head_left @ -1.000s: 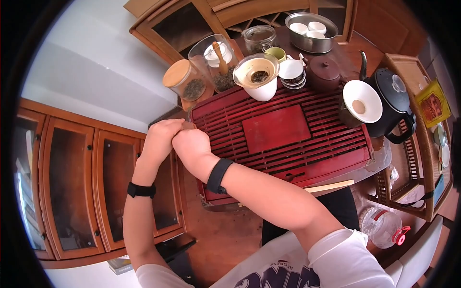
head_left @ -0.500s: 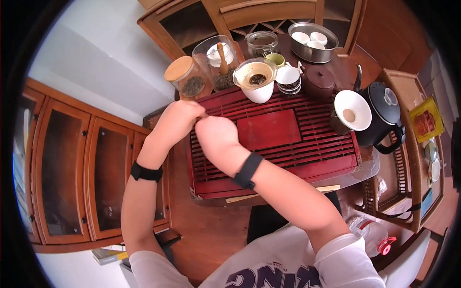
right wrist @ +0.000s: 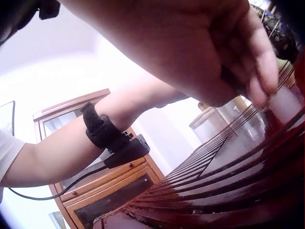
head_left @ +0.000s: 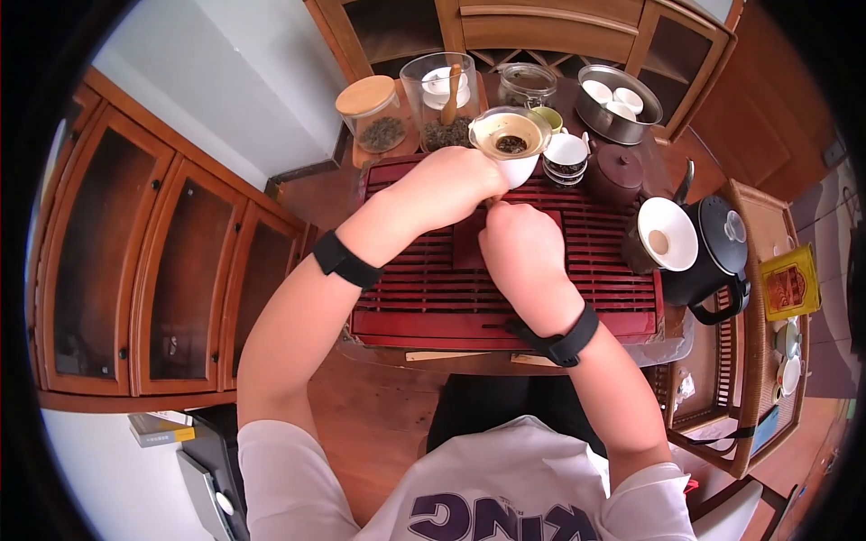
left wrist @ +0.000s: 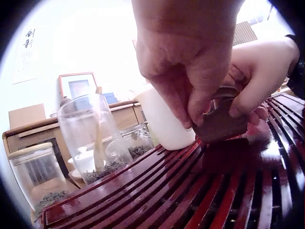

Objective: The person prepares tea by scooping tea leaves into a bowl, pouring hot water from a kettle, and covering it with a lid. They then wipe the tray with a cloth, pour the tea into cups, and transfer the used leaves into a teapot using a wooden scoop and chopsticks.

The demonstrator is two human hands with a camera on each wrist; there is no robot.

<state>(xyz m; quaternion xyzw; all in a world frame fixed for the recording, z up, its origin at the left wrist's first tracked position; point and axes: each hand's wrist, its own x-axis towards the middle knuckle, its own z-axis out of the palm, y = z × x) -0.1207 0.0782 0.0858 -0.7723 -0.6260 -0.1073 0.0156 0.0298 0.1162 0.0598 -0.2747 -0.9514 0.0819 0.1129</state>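
Observation:
My left hand [head_left: 448,187] and right hand [head_left: 528,257] meet over the slatted red tea tray [head_left: 424,329]. In the left wrist view, a small dark brown object [left wrist: 221,123] is pinched from above by the left hand [left wrist: 186,62], while the right hand [left wrist: 264,71] grips its other side. It sits low over the tray; whether it touches the slats is unclear. Its exact kind cannot be told. Just behind the hands stands a white vessel [left wrist: 167,124] topped by a strainer [head_left: 511,133]. The right wrist view shows the right hand [right wrist: 228,57] with bent fingers, mostly hiding the object.
Glass jars [head_left: 370,122] stand at the back left. Lidded white cups [head_left: 565,155], a brown teapot [head_left: 617,173] and a metal bowl of cups [head_left: 619,113] are behind right. A white funnel-like cup [head_left: 667,233] and black kettle [head_left: 713,257] stand at the right.
Both hands have moved together rightward from the tray's left edge to its middle, near the white vessel. The head view has shifted, bringing more of the left cabinets into sight.

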